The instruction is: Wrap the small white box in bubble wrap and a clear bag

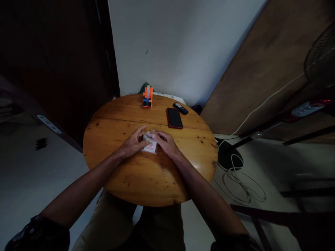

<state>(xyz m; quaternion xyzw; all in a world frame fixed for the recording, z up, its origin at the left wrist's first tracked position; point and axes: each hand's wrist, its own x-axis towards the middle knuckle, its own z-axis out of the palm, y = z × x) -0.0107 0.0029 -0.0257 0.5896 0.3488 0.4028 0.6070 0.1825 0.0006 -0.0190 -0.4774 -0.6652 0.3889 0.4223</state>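
A small white packet with red print, in clear plastic (150, 147), lies on the round wooden table (146, 188) between my hands. My left hand (133, 143) rests at its left side, thumb on the packet and the other fingers spread apart beyond it. From the right, my right hand (166, 143) touches the packet's upper right part with its thumb, its fingers bent around the far edge. The far fingertips of my right hand are partly hidden behind the packet's top.
Toward the back of the table stands an orange and blue tape dispenser (148, 97). A phone with a red edge (174, 118) and a black remote (180, 108) lie at the back right. A pale cable (237, 177) is coiled on the floor at the right.
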